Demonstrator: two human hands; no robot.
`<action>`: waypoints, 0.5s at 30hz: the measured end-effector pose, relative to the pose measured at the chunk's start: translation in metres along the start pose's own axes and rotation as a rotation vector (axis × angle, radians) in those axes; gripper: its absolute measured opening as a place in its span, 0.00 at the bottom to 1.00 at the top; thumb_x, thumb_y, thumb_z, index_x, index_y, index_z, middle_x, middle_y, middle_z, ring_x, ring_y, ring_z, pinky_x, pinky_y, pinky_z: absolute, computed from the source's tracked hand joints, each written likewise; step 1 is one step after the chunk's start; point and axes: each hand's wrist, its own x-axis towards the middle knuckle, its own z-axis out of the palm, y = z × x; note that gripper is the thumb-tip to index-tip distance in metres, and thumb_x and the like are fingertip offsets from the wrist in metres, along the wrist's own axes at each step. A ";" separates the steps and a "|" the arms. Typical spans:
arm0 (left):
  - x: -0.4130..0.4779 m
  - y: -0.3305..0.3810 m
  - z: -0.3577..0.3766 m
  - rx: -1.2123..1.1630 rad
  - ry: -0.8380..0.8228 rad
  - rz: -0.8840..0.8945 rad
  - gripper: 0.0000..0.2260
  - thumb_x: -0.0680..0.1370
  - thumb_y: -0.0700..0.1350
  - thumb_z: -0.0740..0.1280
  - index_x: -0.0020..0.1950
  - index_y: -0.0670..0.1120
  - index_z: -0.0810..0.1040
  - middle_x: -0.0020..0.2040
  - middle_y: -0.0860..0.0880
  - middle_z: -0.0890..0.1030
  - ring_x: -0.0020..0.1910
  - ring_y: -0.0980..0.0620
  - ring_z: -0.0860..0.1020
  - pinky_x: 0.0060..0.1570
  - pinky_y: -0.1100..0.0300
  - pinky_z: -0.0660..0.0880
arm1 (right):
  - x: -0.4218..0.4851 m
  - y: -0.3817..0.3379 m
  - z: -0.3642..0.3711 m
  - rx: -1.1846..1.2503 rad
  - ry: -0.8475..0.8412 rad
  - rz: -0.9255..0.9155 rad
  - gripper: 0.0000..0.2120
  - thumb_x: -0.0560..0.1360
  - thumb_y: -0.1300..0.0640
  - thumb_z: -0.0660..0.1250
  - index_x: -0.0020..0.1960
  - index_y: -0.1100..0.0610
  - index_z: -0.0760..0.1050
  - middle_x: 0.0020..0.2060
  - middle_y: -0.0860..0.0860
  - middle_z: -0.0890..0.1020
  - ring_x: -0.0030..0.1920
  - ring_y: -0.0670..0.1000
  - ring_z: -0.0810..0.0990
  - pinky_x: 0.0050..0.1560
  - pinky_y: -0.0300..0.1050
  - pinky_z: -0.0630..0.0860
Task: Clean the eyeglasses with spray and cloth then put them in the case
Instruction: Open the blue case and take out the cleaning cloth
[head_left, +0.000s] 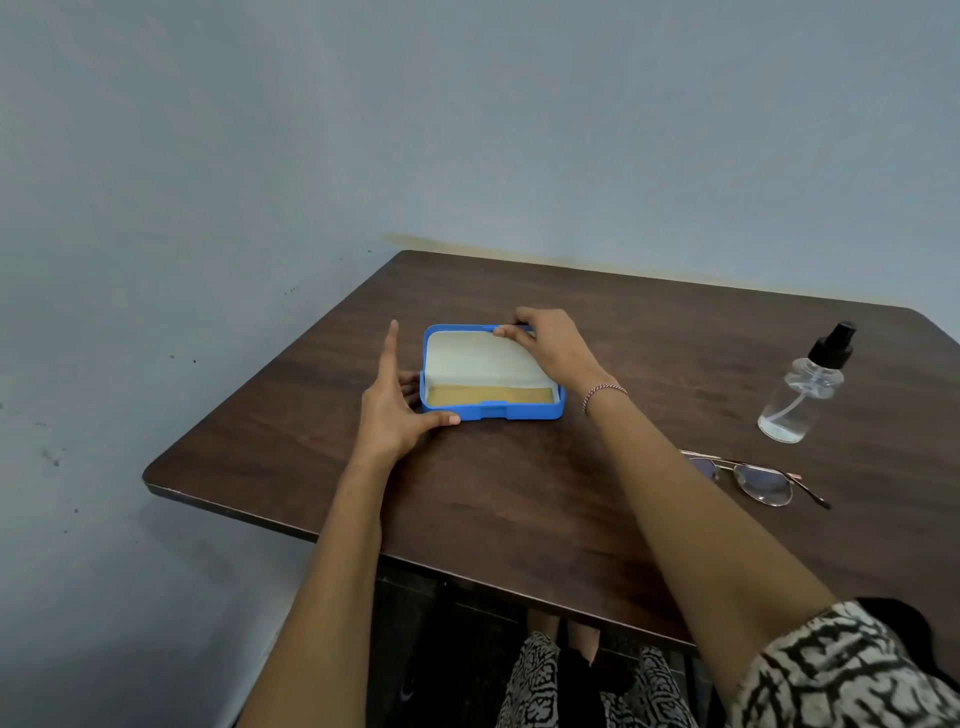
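Observation:
A blue eyeglass case (519, 411) lies open in the middle of the brown table (519, 493). Its lid is lined pale, and a tan cloth (485, 395) lies in its base. My left hand (395, 405) grips the case's front left corner with thumb and fingers, index finger pointing up. My right hand (550, 345) pinches the far rim of the raised lid. Thin-framed eyeglasses (758, 480) lie folded on the table to the right, untouched. A clear spray bottle (802, 395) with a black nozzle stands further back at the right.
The table stands against a grey-blue wall (467, 130); its left edge and front edge are close. My patterned sleeve (841, 670) and lap show at the bottom. Bare wood lies between the case and the eyeglasses.

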 end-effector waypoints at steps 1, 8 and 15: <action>0.000 0.000 0.000 0.001 0.004 0.000 0.59 0.60 0.38 0.81 0.77 0.59 0.44 0.51 0.50 0.77 0.50 0.58 0.76 0.44 0.80 0.68 | 0.001 0.002 0.001 0.003 0.008 0.002 0.16 0.77 0.46 0.63 0.40 0.60 0.72 0.32 0.50 0.76 0.30 0.46 0.68 0.31 0.36 0.62; 0.004 -0.002 0.000 0.021 0.050 0.010 0.64 0.56 0.41 0.83 0.74 0.63 0.38 0.59 0.41 0.71 0.55 0.50 0.77 0.52 0.63 0.74 | -0.004 0.007 0.007 -0.058 0.053 -0.058 0.11 0.76 0.45 0.63 0.44 0.53 0.72 0.42 0.51 0.79 0.42 0.47 0.72 0.40 0.39 0.64; -0.006 0.008 0.001 0.093 0.062 0.021 0.63 0.58 0.42 0.82 0.76 0.57 0.39 0.69 0.41 0.62 0.62 0.50 0.71 0.64 0.52 0.70 | -0.038 0.004 0.004 -0.122 0.189 -0.212 0.14 0.74 0.48 0.67 0.56 0.55 0.76 0.53 0.50 0.78 0.58 0.49 0.70 0.57 0.43 0.69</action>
